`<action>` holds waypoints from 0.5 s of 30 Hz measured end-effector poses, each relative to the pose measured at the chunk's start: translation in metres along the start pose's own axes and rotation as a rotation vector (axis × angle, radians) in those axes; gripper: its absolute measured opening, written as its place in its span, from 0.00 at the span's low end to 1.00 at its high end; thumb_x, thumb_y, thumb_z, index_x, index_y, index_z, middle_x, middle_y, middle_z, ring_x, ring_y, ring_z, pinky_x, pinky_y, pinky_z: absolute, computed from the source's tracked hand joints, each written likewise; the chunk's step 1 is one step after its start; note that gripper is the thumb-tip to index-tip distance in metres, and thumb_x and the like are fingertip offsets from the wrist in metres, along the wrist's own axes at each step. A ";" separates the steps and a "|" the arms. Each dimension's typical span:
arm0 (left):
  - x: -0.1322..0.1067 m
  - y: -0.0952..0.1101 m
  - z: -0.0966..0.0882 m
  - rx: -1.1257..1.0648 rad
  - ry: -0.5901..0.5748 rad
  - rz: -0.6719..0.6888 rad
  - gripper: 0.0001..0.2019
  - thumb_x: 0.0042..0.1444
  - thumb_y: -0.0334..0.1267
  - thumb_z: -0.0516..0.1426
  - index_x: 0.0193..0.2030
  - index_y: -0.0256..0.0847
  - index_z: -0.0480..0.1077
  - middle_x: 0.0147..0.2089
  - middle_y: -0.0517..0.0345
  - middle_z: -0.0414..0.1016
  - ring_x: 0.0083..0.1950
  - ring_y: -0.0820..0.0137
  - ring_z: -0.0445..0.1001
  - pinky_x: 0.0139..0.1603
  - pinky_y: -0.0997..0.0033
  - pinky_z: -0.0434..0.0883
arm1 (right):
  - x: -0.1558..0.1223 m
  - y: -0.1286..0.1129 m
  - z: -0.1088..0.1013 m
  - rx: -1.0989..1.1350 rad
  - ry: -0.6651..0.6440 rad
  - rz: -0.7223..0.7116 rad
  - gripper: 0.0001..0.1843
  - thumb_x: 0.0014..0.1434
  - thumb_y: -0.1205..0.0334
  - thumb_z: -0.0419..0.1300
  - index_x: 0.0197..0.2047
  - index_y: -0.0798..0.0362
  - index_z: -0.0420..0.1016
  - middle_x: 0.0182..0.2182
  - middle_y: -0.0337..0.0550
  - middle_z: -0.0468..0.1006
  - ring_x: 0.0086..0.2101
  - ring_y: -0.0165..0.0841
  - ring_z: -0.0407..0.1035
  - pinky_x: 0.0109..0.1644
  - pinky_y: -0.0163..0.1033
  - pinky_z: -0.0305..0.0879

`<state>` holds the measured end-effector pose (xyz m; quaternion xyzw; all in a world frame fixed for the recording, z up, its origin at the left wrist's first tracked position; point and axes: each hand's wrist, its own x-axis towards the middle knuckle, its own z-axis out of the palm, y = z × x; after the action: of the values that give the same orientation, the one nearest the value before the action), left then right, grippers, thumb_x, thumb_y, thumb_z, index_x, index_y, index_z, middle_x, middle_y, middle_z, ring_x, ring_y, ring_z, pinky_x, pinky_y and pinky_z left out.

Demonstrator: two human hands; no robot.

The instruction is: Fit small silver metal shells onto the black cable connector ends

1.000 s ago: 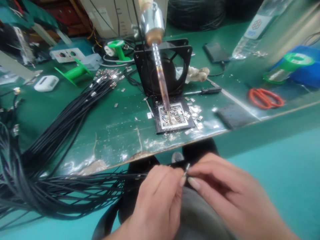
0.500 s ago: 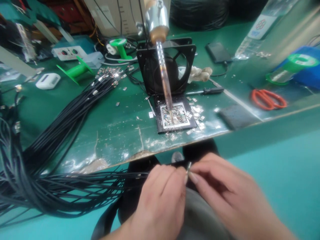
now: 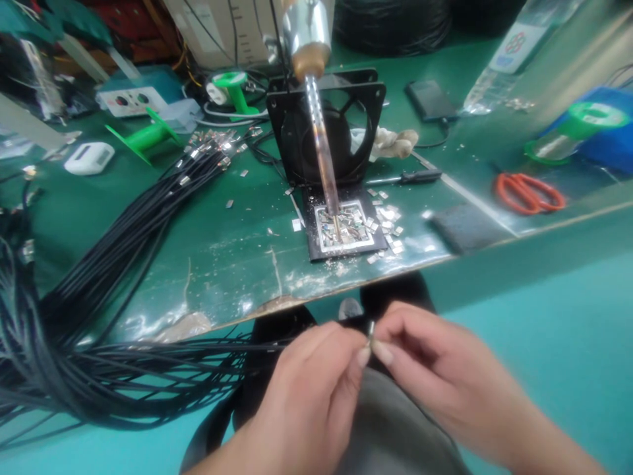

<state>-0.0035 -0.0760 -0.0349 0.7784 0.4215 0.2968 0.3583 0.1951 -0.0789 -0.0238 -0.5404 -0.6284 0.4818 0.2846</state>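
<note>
Below the bench edge, over my lap, my left hand (image 3: 314,389) and my right hand (image 3: 440,369) meet fingertip to fingertip. Both are closed in a pinch on a small metal connector (image 3: 370,328) at the end of a thin black cable (image 3: 208,344) that runs off to the left. Above them on the bench a soldering iron (image 3: 319,125) stands fixed, its tip down in a black square tray (image 3: 343,231) of small metal pieces.
A thick bundle of black cables (image 3: 113,244) crosses the green bench and hangs off at the left. Behind the tray stands a black fan (image 3: 326,125). Orange scissors (image 3: 529,191), green solder spools (image 3: 148,135), a phone (image 3: 428,99) and a screwdriver (image 3: 405,177) lie around.
Both hands stay pinched on the connector with only slight finger shifts. The view has drifted a little.
</note>
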 end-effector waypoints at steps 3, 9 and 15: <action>0.003 0.003 -0.009 -0.095 -0.052 -0.126 0.09 0.73 0.32 0.55 0.40 0.42 0.74 0.34 0.64 0.76 0.34 0.76 0.73 0.39 0.78 0.68 | 0.000 0.004 -0.003 0.111 -0.050 0.083 0.11 0.72 0.58 0.58 0.35 0.47 0.75 0.30 0.34 0.72 0.30 0.29 0.66 0.33 0.32 0.65; 0.009 0.009 -0.025 -0.351 -0.120 -0.419 0.12 0.72 0.41 0.58 0.37 0.42 0.78 0.34 0.63 0.78 0.35 0.75 0.73 0.37 0.78 0.68 | 0.002 0.006 -0.007 0.250 0.004 0.175 0.13 0.72 0.47 0.61 0.45 0.47 0.79 0.31 0.36 0.75 0.30 0.31 0.66 0.31 0.34 0.64; 0.011 0.010 -0.030 -0.523 -0.180 -0.581 0.14 0.71 0.46 0.60 0.37 0.41 0.78 0.34 0.62 0.76 0.36 0.74 0.69 0.38 0.77 0.67 | 0.005 -0.003 0.001 0.240 -0.063 0.128 0.17 0.74 0.51 0.56 0.37 0.50 0.77 0.30 0.38 0.76 0.32 0.32 0.67 0.35 0.37 0.64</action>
<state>-0.0164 -0.0608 -0.0078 0.5323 0.5012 0.2111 0.6488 0.1918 -0.0746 -0.0225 -0.5262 -0.5392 0.5871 0.2960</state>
